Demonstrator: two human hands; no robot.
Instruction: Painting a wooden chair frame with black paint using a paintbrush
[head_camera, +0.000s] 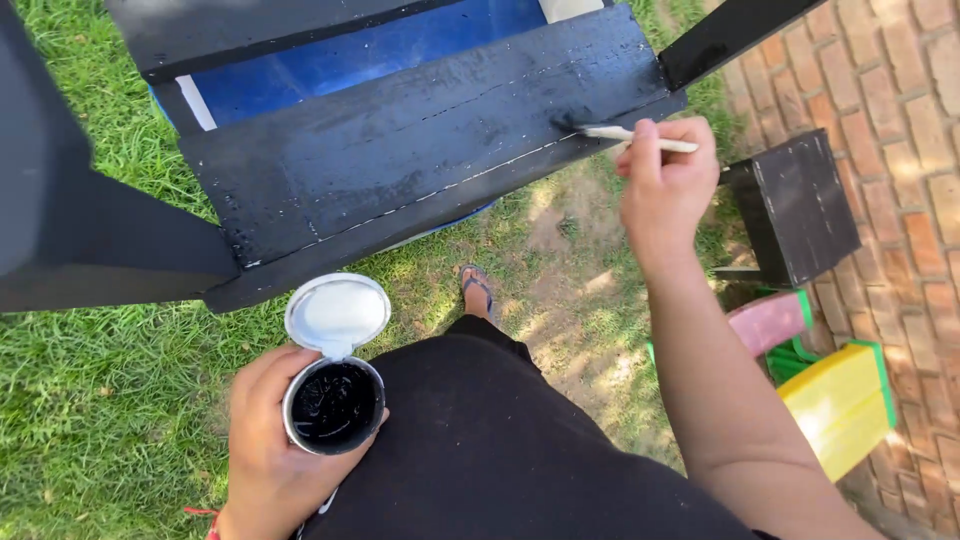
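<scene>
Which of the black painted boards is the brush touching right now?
The wide wet plank nearest the person. The brush in the right hand meets its right end; the other board lies beyond it, untouched.

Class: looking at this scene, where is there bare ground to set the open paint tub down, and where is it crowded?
Free: grass left of the left hand holding the paint tub, and the patchy ground below the black board. Crowded: right, by the black box and coloured pieces.

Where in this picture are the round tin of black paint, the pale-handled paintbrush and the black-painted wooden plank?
Round tin of black paint (334, 405), head view, on the paint surface.
Pale-handled paintbrush (640, 138), head view, on the handle.
Black-painted wooden plank (400, 150), head view, on its wet top face.
</scene>
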